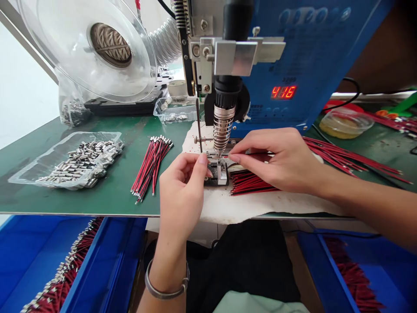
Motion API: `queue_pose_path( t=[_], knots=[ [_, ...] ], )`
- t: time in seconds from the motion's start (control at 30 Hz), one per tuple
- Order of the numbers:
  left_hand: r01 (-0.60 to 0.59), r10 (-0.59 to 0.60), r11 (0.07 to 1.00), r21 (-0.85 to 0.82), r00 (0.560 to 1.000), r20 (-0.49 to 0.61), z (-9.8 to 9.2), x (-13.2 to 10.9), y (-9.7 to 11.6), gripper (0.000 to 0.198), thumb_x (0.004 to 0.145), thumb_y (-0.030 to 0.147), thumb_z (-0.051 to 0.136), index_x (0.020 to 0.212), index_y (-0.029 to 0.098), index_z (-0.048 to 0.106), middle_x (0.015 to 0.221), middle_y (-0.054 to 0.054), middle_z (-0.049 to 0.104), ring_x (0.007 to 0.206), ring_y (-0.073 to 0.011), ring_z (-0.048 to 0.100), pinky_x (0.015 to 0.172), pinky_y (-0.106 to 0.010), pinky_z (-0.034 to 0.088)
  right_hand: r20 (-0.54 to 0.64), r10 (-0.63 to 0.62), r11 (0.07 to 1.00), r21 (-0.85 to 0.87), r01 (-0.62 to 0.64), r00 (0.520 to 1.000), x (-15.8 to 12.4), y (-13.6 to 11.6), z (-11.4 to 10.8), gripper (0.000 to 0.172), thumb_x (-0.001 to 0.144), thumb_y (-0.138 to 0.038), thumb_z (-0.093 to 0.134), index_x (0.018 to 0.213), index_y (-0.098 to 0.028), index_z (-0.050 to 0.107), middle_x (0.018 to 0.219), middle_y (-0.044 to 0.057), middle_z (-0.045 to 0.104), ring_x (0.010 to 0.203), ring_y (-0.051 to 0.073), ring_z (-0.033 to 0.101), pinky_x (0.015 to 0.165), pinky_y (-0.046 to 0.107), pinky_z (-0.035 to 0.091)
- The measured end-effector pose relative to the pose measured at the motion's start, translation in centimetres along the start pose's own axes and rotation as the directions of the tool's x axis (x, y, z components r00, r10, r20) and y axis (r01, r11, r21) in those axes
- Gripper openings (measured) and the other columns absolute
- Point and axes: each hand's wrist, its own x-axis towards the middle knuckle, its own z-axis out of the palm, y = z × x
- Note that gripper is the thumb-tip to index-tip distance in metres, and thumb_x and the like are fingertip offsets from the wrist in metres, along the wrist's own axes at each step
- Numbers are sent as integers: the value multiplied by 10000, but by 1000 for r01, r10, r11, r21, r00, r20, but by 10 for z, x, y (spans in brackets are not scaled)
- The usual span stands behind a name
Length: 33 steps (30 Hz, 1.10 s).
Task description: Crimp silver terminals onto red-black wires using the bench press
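Note:
My left hand (184, 184) is closed at the left side of a small metal fixture (223, 173); whatever its fingertips hold is hidden. Thumb and forefinger of my right hand (276, 161) pinch a thin red and black wire (265, 154), its end just under the soldering iron tip (220, 152). The spring-wrapped soldering iron (224, 124) points straight down between both hands. Below my right hand lies a bundle of red and black wires (249, 182), partly covered by it. Left of my left hand rests a bunch of wires with metal connectors on their ends (151, 167).
A clear tray of metal connectors (87, 163) stands at the left. Behind is a blue machine (276, 65) with a red display, beside a clear round fume hood (81, 48). Blue bins (114, 256) below the table edge hold wires. More wires (352, 156) lie right.

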Motion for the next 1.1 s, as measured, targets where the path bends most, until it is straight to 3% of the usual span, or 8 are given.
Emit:
queue_pose_path(
  t=[0.53, 0.7, 1.1],
  knots=[
    [18, -18, 994, -112, 1000, -2, 1, 1, -6, 225, 967, 282, 584, 770, 175, 606, 666, 8, 598, 593, -93, 483, 624, -211, 414, -2, -16, 1000, -2, 16, 1000, 0, 0, 0, 97, 911, -199, 651, 861, -214, 732, 798, 2, 739, 622, 125, 601, 543, 291, 440],
    [48, -48, 972, -231, 999, 5, 1, 3, -9, 186, 976, 291, 552, 843, 177, 614, 655, -3, 608, 530, -100, 396, 521, -234, 326, -4, -50, 999, 7, 50, 999, 1, 1, 0, 103, 908, -184, 650, 854, -212, 733, 823, 7, 753, 660, 129, 625, 561, 288, 461],
    [50, -48, 970, -236, 999, 13, 1, 3, -9, 196, 978, 283, 553, 826, 173, 609, 651, -6, 595, 535, -92, 397, 513, -224, 318, -1, -70, 998, -2, 70, 998, 0, 1, 0, 91, 901, -194, 666, 847, -199, 739, 834, 13, 765, 673, 131, 640, 589, 283, 484]
  ],
)
